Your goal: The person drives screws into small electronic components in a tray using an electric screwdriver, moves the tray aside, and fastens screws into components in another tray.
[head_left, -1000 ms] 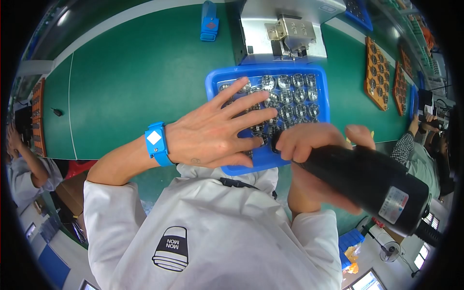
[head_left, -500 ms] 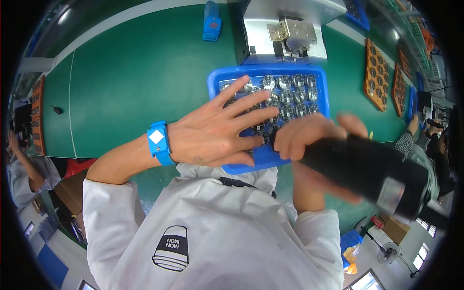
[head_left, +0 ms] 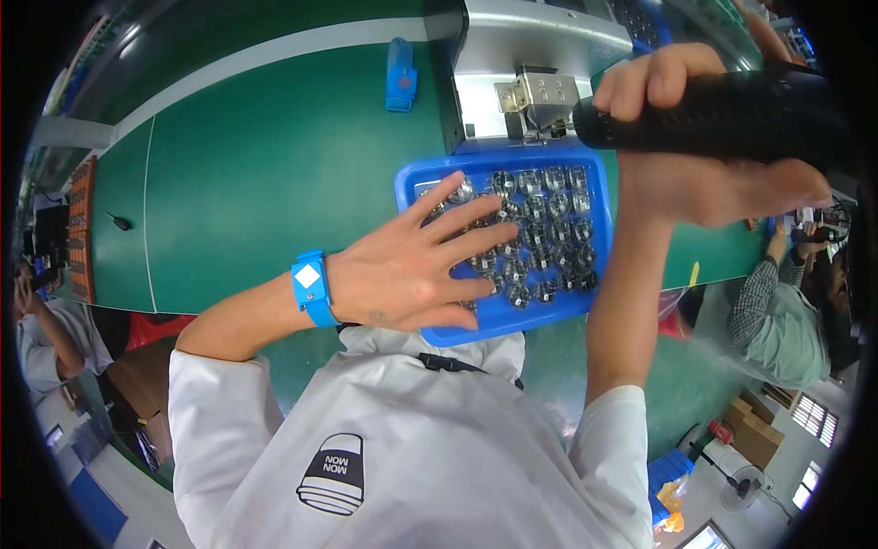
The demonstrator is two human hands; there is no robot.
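Note:
My left hand (head_left: 402,279) lies with spread fingers over the left part of a blue tray (head_left: 521,322), its fingertips at the round parts inside. Several small, clear-and-metallic round parts (head_left: 538,233) sit in rows there, some covered by the fingers. A blue wristband (head_left: 313,285) circles my left wrist. My right hand (head_left: 700,197) grips a black electric screwdriver (head_left: 732,112), held nearly level. Its front end is beside the metal block (head_left: 551,93) of a silver machine (head_left: 512,41) behind the tray; whether they touch is unclear.
A blue strap (head_left: 400,80) lies on the green table (head_left: 274,174) left of the machine. Orange trays (head_left: 80,224) and a small dark object (head_left: 119,221) are on the far left. Other people sit at the left (head_left: 57,343) and right (head_left: 785,320).
My right hand has raised the electric screwdriver from the tray's right side to the machine's metal block. My left hand stays spread over the tray. The view has shifted slightly.

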